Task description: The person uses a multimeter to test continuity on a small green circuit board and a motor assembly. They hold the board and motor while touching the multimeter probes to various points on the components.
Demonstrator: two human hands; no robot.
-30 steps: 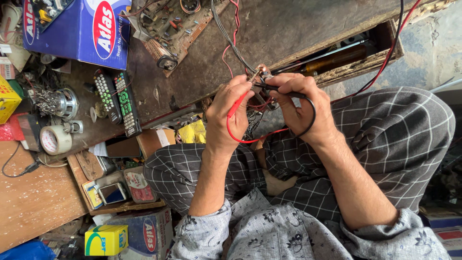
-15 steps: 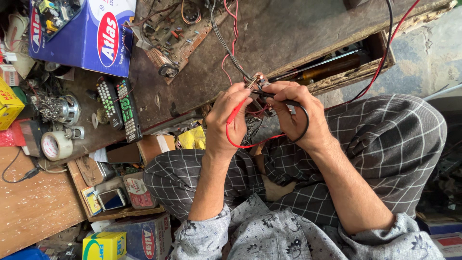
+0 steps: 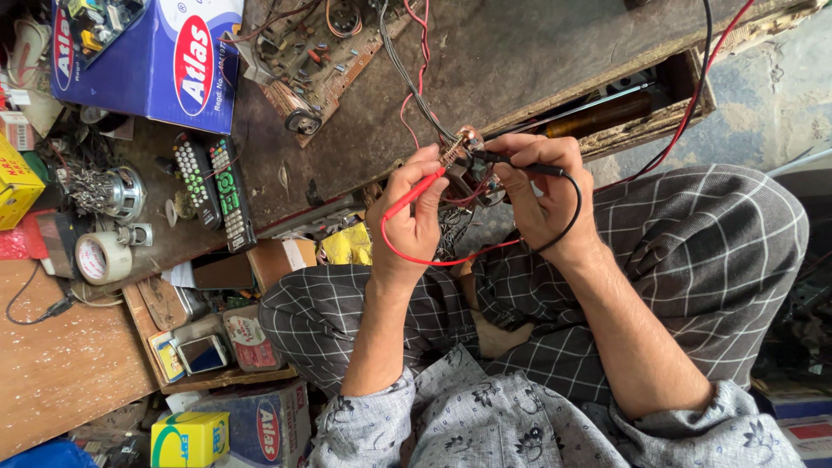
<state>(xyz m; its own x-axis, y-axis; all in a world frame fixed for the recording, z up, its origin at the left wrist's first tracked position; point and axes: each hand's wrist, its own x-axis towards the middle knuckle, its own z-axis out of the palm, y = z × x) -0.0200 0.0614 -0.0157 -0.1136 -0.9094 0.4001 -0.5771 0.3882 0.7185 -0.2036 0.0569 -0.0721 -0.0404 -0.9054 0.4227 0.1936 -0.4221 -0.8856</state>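
Single head cam, looking steeply down over the wearer's lap at the workbench [image 3: 537, 61]. It's sitting close: forearms and checked trousers are filling the lower frame, the bench is running across the top and left. Both hands are meeting near the bench's front edge, about mid-frame. No second view is overlapping.
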